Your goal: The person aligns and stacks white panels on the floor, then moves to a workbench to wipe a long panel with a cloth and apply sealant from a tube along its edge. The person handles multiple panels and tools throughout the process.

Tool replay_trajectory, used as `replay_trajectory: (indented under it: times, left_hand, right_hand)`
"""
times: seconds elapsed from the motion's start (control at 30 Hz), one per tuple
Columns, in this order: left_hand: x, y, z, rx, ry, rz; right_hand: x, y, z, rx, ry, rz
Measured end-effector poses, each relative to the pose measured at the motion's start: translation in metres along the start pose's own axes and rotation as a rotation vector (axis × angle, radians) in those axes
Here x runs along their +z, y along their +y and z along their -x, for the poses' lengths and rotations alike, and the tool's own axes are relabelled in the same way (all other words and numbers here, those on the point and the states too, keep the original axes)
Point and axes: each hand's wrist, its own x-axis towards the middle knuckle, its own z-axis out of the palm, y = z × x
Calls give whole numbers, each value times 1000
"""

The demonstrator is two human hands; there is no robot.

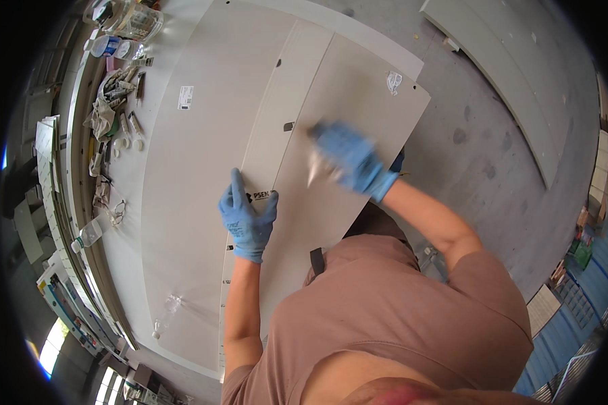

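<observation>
Before me lies a wide pale grey panel [196, 155], with a narrower grey panel [317, 223] on top at its right side. My left hand [246, 219], in a blue glove, rests on the panels beside a dark printed mark, thumb and fingers spread. Over the narrower panel is my right hand [351, 156], also gloved in blue and smeared by motion. Below its fingers shows a pale cloth-like thing [315, 169], which it seems to hold. A small dark tab [288, 126] sits on the panel's seam between the hands.
Along the left edge lie tubes [135, 125], crumpled rags [101, 118], a large jar [138, 21] and a plastic bottle [91, 233]. Another clear bottle [167, 314] lies at the lower left. At the upper right, a further long panel [493, 61] stands above the grey floor [463, 135].
</observation>
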Motion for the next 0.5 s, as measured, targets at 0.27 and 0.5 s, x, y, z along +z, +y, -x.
replay_trajectory:
  times: [0.27, 0.5]
  left_hand:
    - [-29, 16, 1, -6, -10, -10]
    - [-26, 25, 8, 10, 15, -3]
  right_hand:
    - [45, 61, -85, 78, -25, 6]
    - [-146, 261, -67, 1017, 642, -289]
